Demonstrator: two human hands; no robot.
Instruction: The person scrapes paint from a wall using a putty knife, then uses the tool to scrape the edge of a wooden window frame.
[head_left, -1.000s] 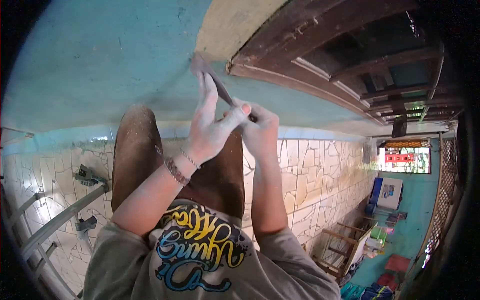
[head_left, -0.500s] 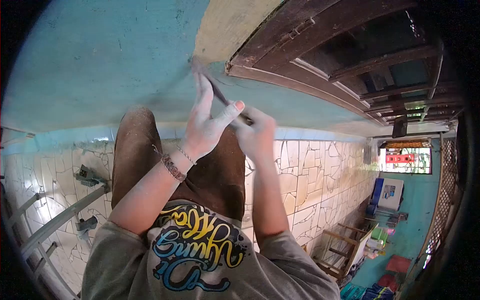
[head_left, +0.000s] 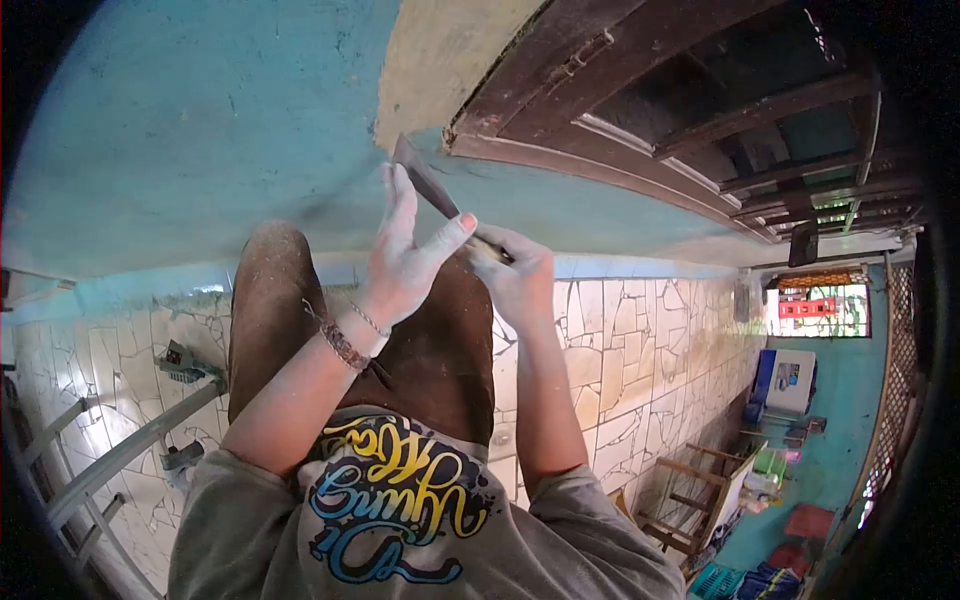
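Note:
My right hand [head_left: 518,272] is closed around the light handle of a flat, dark-bladed tool [head_left: 428,183]. The blade slants up and left, its tip at the lower edge of a bare beige patch [head_left: 435,70] on the blue wall [head_left: 200,130]. Beside the blade is my left hand [head_left: 402,245], whitened with dust, with its fingers stretched out and its thumb apart, the thumb tip near the blade's lower end. Whether its fingers press on the blade cannot be made out.
A dark wooden window frame [head_left: 590,150] adjoins the patch on the right. My knees [head_left: 275,270] face the wall above a stone-patterned floor [head_left: 620,360]. Metal rails [head_left: 140,445] are at left. A wooden rack [head_left: 690,500] and a white-and-blue box [head_left: 785,383] stand at right.
The blade tip has shifted slightly down and right, and shows more sharply. Both hands have moved slightly down in view, with the tool still in my right hand.

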